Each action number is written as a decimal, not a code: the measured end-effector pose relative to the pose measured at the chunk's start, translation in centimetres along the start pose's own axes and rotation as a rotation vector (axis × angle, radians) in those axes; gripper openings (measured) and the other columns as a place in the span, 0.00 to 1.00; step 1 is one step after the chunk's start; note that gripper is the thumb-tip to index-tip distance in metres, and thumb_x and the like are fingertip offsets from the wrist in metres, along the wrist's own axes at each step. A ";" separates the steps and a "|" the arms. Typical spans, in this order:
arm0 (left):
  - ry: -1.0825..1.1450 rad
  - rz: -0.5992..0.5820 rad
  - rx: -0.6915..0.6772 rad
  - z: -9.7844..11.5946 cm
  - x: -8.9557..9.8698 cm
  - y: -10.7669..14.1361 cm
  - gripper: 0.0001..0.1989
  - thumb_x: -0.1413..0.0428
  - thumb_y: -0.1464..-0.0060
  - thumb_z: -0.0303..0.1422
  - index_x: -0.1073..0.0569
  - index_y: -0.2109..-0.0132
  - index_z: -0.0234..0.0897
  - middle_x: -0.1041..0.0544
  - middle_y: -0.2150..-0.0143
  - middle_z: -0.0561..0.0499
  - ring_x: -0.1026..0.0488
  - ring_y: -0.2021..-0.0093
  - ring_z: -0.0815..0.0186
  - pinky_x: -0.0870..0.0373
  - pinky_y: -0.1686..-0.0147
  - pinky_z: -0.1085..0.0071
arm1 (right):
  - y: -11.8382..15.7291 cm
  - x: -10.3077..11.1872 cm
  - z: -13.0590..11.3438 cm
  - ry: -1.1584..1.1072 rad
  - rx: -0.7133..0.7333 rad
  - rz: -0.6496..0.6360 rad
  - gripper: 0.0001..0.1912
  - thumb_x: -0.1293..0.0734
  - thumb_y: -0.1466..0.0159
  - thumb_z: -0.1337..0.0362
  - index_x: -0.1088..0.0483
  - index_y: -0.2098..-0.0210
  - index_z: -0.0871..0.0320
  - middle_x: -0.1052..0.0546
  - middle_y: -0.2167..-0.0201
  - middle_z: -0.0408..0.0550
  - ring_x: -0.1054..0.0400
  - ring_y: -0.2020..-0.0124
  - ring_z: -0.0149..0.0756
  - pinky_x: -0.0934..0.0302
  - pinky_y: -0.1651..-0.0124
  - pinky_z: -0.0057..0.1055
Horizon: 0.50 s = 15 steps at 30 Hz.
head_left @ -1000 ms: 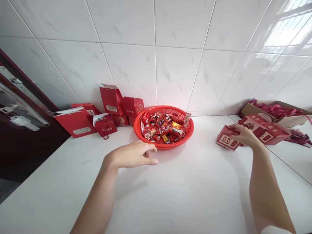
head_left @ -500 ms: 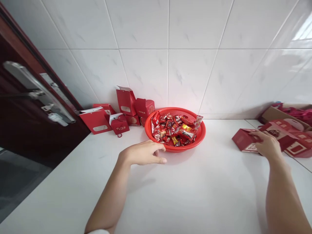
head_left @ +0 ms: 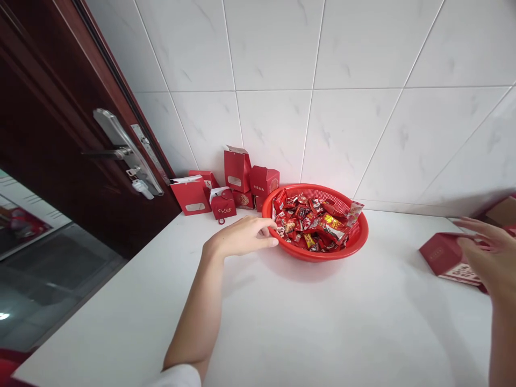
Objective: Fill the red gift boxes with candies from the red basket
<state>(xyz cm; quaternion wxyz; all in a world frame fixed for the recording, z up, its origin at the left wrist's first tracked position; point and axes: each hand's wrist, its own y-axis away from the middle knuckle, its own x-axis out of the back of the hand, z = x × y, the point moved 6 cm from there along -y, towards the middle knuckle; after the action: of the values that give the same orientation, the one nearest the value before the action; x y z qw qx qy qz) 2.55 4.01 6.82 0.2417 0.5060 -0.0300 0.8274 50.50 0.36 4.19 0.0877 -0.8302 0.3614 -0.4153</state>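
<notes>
My left hand point(head_left: 244, 236) is at the near left rim of a red plastic basket point(head_left: 314, 256), fingertips over the rim and thumb against its outside. Red-wrapped candies point(head_left: 310, 220) lie heaped in the basket, with a yellow-topped packet among them. At the right, my right hand point(head_left: 492, 252) hovers over a red paper box point(head_left: 438, 254) that lies on the white table. Its fingers are spread and the thumb is close to the top of the box. Part of the box is hidden behind this hand.
Several red gift boxes point(head_left: 237, 169) and a red paper bag point(head_left: 190, 196) stand at the back left against the tiled wall. A brown cardboard box point(head_left: 502, 210) is partly visible at the far right. Beyond the table's left edge is a dark door point(head_left: 52, 107) with keys in its lock.
The view has turned left. My left hand has moved up to the basket's rim and closed on it. My right hand has opened and lifted from the red box.
</notes>
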 end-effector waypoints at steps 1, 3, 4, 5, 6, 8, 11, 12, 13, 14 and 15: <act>0.006 0.029 -0.011 -0.1 0.3 0.0 0.25 0.45 0.40 0.48 0.26 0.41 0.41 0.19 0.46 0.48 0.24 0.45 0.56 0.28 0.52 0.68 | 0.6 -0.6 -1.9 -0.182 0.019 -0.066 0.19 0.35 0.37 0.61 0.23 0.48 0.48 0.20 0.46 0.58 0.27 0.43 0.55 0.35 0.39 0.46; 0.031 0.088 -0.024 -0.5 0.8 -0.1 0.24 0.44 0.40 0.48 0.25 0.42 0.41 0.19 0.46 0.48 0.24 0.44 0.56 0.28 0.48 0.67 | 2.7 -2.7 -6.5 -0.378 0.129 -0.304 0.12 0.33 0.37 0.55 0.22 0.58 0.52 0.18 0.55 0.58 0.23 0.50 0.54 0.31 0.43 0.46; 0.050 0.121 -0.026 -0.8 1.0 -0.3 0.24 0.44 0.40 0.47 0.24 0.43 0.40 0.19 0.46 0.48 0.24 0.44 0.56 0.28 0.47 0.66 | 4.5 -4.2 -9.1 -0.431 0.208 -0.485 0.12 0.33 0.37 0.54 0.22 0.60 0.53 0.17 0.57 0.57 0.22 0.54 0.51 0.30 0.46 0.45; 0.071 0.161 -0.031 -1.2 1.2 -0.5 0.23 0.44 0.40 0.47 0.23 0.44 0.40 0.19 0.47 0.48 0.23 0.44 0.56 0.28 0.46 0.66 | 6.9 -5.9 -11.6 -0.481 0.288 -0.689 0.12 0.32 0.37 0.54 0.22 0.60 0.53 0.17 0.59 0.56 0.22 0.58 0.49 0.28 0.49 0.44; 0.093 0.206 -0.043 -1.5 1.4 -0.8 0.21 0.43 0.40 0.46 0.23 0.46 0.40 0.18 0.47 0.48 0.23 0.45 0.57 0.27 0.46 0.66 | 9.9 -7.6 -13.8 -0.507 0.357 -0.891 0.12 0.32 0.36 0.55 0.21 0.59 0.54 0.17 0.59 0.55 0.22 0.58 0.46 0.28 0.50 0.42; 0.147 0.346 -0.078 -2.5 2.0 -1.6 0.17 0.42 0.41 0.43 0.21 0.50 0.39 0.17 0.49 0.48 0.21 0.47 0.57 0.26 0.45 0.65 | 16.2 -10.5 -16.9 -0.629 0.457 -1.176 0.10 0.33 0.36 0.60 0.21 0.60 0.57 0.16 0.61 0.54 0.23 0.61 0.41 0.28 0.54 0.37; 0.194 0.640 -0.084 -4.7 3.9 -2.9 0.13 0.43 0.42 0.36 0.20 0.52 0.38 0.16 0.51 0.47 0.19 0.51 0.58 0.23 0.47 0.64 | 25.7 -14.3 -18.2 -0.832 0.446 -1.546 0.12 0.31 0.44 0.68 0.18 0.62 0.62 0.16 0.67 0.52 0.24 0.68 0.35 0.30 0.62 0.28; 0.165 0.724 -0.060 -5.5 4.8 -3.4 0.14 0.44 0.42 0.35 0.20 0.51 0.37 0.16 0.51 0.46 0.19 0.52 0.58 0.22 0.48 0.63 | 28.3 -15.5 -17.8 -0.872 0.404 -1.636 0.13 0.31 0.46 0.70 0.17 0.62 0.62 0.17 0.69 0.50 0.25 0.69 0.33 0.31 0.64 0.26; 0.106 0.798 -0.021 -6.2 5.9 -3.9 0.15 0.45 0.41 0.33 0.20 0.51 0.37 0.16 0.51 0.46 0.18 0.52 0.59 0.21 0.48 0.63 | 30.4 -16.5 -17.1 -0.889 0.342 -1.696 0.14 0.31 0.46 0.70 0.17 0.61 0.63 0.18 0.70 0.49 0.27 0.70 0.32 0.33 0.66 0.25; 0.068 0.837 0.006 -6.8 7.0 -4.5 0.16 0.47 0.41 0.32 0.21 0.48 0.36 0.17 0.49 0.45 0.19 0.50 0.59 0.22 0.46 0.62 | 31.9 -17.5 -16.3 -0.898 0.258 -1.730 0.13 0.30 0.46 0.69 0.17 0.62 0.63 0.19 0.72 0.48 0.29 0.72 0.29 0.35 0.68 0.23; 0.041 0.866 0.031 -7.4 8.4 -5.2 0.18 0.48 0.40 0.30 0.22 0.46 0.36 0.18 0.46 0.45 0.20 0.48 0.58 0.24 0.44 0.61 | 33.1 -18.2 -15.5 -0.906 0.162 -1.755 0.11 0.28 0.45 0.66 0.17 0.64 0.64 0.21 0.74 0.47 0.31 0.74 0.27 0.38 0.70 0.22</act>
<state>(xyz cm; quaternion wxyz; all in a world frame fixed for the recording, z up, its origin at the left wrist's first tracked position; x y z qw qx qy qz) -4.38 13.85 9.34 -0.1346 0.4337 -0.2223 0.8628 14.23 -8.91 -12.10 -0.0648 -0.8755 -0.4788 0.0002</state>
